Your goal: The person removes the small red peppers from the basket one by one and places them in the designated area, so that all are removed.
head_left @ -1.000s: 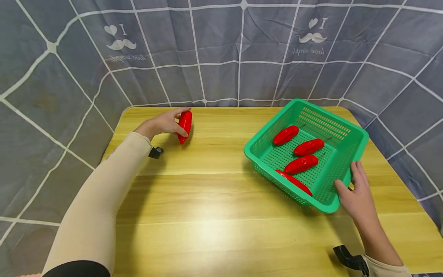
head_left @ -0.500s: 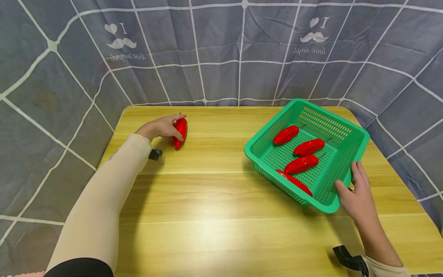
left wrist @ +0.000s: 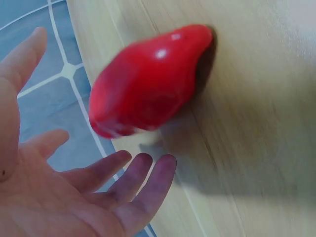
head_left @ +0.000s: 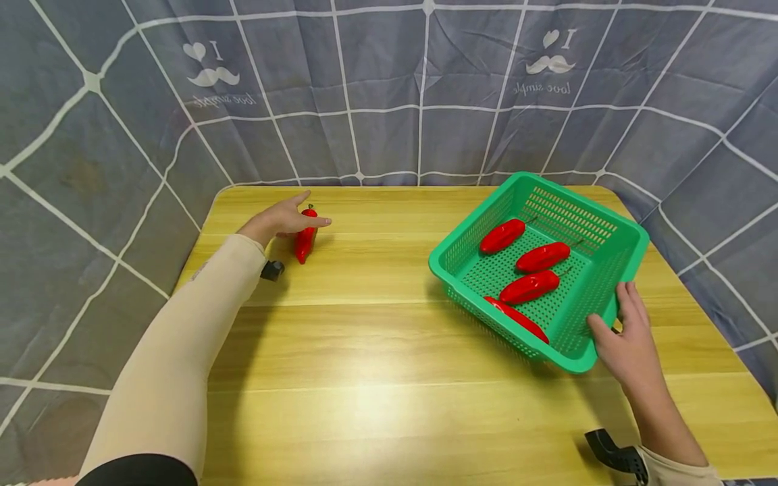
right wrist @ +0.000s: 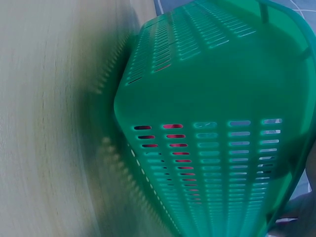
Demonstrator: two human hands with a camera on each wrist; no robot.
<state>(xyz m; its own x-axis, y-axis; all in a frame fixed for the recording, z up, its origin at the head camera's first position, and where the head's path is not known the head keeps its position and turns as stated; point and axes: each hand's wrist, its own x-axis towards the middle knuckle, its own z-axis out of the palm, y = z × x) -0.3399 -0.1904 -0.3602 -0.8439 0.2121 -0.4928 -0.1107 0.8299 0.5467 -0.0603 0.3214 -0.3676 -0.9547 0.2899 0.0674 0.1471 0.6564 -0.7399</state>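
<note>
A shiny red chili pepper [head_left: 306, 241] stands tip down at the table's far left. My left hand [head_left: 284, 219] is beside it with thumb and fingers spread apart, partly covering the pepper in the head view. In the left wrist view a gap shows between the spread fingers [left wrist: 163, 173] and the blurred pepper [left wrist: 148, 79]. On the right, my right hand [head_left: 629, 341] grips the near right rim of a green plastic basket [head_left: 580, 363]. Several more red peppers [head_left: 530, 289] lie inside it. The right wrist view shows the basket's slotted outer wall [right wrist: 217, 89], with red showing through some slots.
The basket sits tilted above the wooden table [head_left: 365, 337]. A grey curtain [head_left: 389, 81] with white grid lines hangs right behind the table's back edge and along both sides.
My left hand has come back slightly left and spread its fingers, letting go of the pepper, which has moved left with it. The right hand and basket have stayed in place.
</note>
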